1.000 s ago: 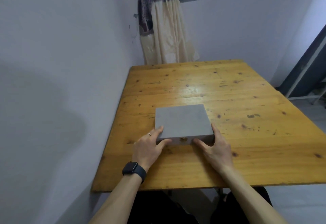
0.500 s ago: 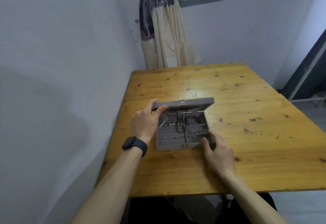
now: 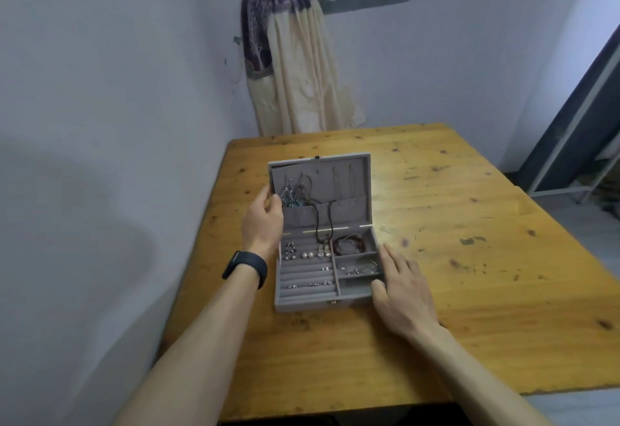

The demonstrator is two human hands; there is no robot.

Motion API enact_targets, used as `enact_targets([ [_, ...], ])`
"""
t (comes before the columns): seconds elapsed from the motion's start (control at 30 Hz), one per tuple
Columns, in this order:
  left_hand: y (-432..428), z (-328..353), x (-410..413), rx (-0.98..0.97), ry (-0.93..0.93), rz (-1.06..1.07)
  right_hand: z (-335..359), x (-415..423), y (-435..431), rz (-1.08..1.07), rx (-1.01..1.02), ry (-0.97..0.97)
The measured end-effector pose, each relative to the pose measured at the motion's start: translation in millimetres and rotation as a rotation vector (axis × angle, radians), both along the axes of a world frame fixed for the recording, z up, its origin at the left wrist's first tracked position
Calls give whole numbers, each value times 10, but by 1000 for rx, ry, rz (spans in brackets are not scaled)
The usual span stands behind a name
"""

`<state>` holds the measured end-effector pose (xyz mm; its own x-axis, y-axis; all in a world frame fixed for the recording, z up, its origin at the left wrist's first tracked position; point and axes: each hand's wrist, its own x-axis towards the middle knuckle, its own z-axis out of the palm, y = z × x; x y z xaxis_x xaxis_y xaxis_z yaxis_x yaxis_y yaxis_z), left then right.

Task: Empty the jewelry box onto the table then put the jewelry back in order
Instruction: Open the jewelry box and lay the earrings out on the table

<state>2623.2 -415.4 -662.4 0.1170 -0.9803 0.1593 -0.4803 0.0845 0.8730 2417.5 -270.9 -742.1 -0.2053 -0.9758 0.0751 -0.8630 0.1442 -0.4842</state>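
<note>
Lid (image 3: 335, 187) now stands upright, left hand (image 3: 265, 221) gripping its edge; right hand (image 3: 402, 291) rests flat against the jewelry box (image 3: 303, 305).

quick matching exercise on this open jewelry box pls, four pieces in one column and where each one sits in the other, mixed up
Column 1
1. red bracelets
2. silver bangle
3. rings and studs
4. black cord necklace

Column 2
A. in the ridged rows on the left side of the jewelry box
B. hanging from the upright lid down into the base
C. far compartment on the right
D. middle compartment on the right

Pairs: 1-C, 2-D, 3-A, 4-B
</note>
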Motion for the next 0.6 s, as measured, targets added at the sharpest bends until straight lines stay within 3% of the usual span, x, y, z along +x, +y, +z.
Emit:
enact_targets([
  [0.3,-157,-217,-112,113,208,-19,-158,-126,-6,99,-18,82],
  [0.6,-76,-261,-95,58,157,-5,-162,-160,45,59,-65,50],
])
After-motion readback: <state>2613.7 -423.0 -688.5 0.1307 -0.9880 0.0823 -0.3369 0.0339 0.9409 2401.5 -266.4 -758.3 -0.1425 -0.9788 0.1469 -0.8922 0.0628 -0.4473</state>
